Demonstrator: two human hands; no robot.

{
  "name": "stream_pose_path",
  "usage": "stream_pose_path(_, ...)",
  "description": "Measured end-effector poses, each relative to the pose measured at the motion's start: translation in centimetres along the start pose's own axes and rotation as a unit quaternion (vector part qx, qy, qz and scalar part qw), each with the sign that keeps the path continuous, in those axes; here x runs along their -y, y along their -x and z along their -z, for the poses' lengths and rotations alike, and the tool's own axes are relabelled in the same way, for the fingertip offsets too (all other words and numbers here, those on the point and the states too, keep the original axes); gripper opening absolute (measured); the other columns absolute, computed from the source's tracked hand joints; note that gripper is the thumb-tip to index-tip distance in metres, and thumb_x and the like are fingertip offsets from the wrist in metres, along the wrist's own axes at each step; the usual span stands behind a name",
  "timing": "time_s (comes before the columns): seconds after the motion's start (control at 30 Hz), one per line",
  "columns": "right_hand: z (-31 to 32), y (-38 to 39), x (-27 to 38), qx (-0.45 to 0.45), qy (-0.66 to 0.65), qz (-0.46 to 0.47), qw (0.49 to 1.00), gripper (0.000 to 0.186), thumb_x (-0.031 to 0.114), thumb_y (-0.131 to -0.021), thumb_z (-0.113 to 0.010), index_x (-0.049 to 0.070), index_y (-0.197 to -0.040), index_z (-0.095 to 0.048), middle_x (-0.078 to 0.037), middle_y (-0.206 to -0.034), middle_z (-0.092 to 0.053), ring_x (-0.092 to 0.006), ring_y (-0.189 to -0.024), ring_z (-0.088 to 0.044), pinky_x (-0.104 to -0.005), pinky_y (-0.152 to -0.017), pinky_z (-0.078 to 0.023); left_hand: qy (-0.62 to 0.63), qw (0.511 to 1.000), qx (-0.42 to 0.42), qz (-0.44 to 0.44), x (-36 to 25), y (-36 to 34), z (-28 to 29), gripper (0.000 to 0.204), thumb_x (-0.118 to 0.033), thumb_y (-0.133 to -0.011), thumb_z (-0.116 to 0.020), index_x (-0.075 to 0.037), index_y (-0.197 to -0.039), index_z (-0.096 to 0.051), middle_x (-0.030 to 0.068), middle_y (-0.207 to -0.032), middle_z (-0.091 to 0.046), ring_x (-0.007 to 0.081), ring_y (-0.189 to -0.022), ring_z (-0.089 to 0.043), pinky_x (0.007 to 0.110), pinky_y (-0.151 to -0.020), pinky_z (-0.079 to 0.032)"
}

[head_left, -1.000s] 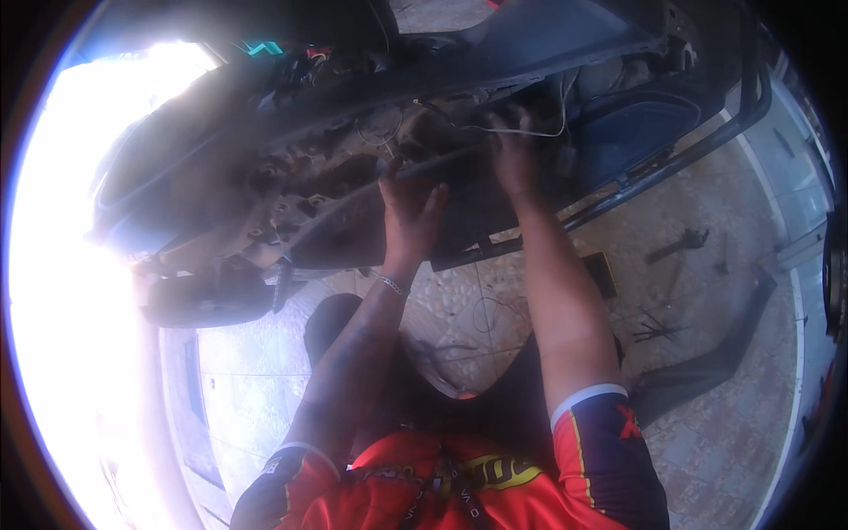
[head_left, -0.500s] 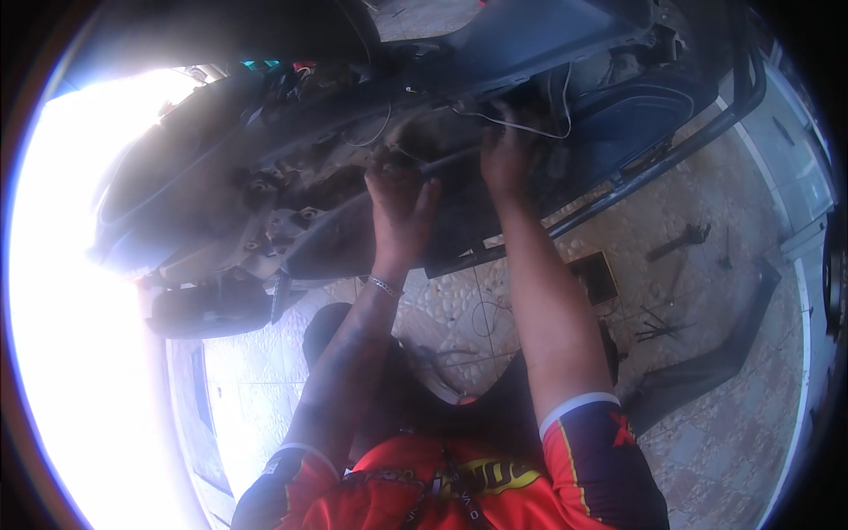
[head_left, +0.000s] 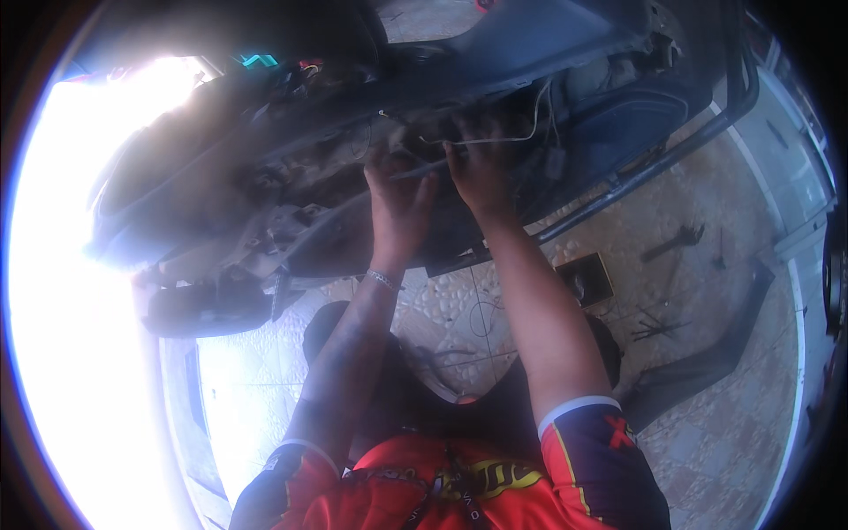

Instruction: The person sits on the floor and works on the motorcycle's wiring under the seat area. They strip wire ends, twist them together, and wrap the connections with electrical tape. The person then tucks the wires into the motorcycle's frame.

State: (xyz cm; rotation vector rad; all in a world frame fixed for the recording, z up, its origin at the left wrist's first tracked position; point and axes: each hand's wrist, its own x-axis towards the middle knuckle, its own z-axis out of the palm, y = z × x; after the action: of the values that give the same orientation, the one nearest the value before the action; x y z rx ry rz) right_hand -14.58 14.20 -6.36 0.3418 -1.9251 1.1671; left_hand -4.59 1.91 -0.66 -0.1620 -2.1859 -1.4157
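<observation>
A dark vehicle body (head_left: 530, 35), apparently a scooter, spans the upper view with its inner recess exposed. My left hand (head_left: 397, 199) reaches into that recess, thumb apart from its bent fingers, whose tips are dim against the dark parts. My right hand (head_left: 477, 172) is just to its right, fingers apart and raised among the parts beside a thin pale wire (head_left: 526, 137). Whether either hand touches the wire is unclear. A small connector (head_left: 555, 162) hangs from wiring to the right of my right hand.
On the tiled floor (head_left: 707, 397) lie a dark square tray (head_left: 583, 281), scattered tools (head_left: 654, 327) and a long dark panel (head_left: 715, 353). A tubular rail (head_left: 609, 194) runs along the vehicle's near side. A white ledge (head_left: 777, 185) stands at right; strong glare covers the left.
My right hand has shifted left and inward over the last second, closer to my left hand, and the pale wire has moved left with it. My left hand has moved slightly left.
</observation>
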Motion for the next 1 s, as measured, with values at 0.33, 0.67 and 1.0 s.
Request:
stream_pose_path(0.33,-2.3,0.3,2.1,-0.045,-0.1,-0.156,0.982,0.062,0.02,-0.075,-0.085,0.001,-0.126,-0.056,-0.024,-0.121,-0.058,-0.0416,-0.117,-0.056,-0.049,-0.099,-0.047,-0.024,1.0,-0.012,-0.008,0.9,-0.4,0.9,0.081,-0.007,-0.092,-0.075,-0.004,-0.152,-0.021,0.0168,-0.122,-0.053,0.0203,-0.099,-0.069,0.029,-0.081,-0.057)
stream_pose_path(0.67,-3.5,0.1,0.8,-0.02,-0.251,-0.236,0.939,0.075,0.013,-0.069,-0.093,-0.001,-0.129,-0.05,-0.021,-0.126,-0.053,-0.0315,-0.112,-0.06,-0.0415,-0.091,-0.055,-0.051,0.999,0.007,0.0,1.8,-1.1,-0.1,0.077,-0.009,-0.09,-0.075,-0.002,-0.15,-0.027,0.016,-0.118,-0.057,0.0223,-0.099,-0.068,0.033,-0.085,-0.056)
stream_pose_path(1.0,-5.8,0.1,-2.1,-0.034,-0.438,-0.239,0.866,0.081,0.017,-0.069,-0.095,-0.005,-0.129,-0.044,-0.019,-0.124,-0.052,-0.0247,-0.112,-0.06,-0.0374,-0.09,-0.056,-0.128,0.99,0.0,-0.056,1.6,-2.9,-1.6,0.056,-0.013,-0.087,-0.077,0.002,-0.135,-0.051,0.0172,-0.114,-0.064,0.0227,-0.097,-0.07,0.034,-0.081,-0.058)
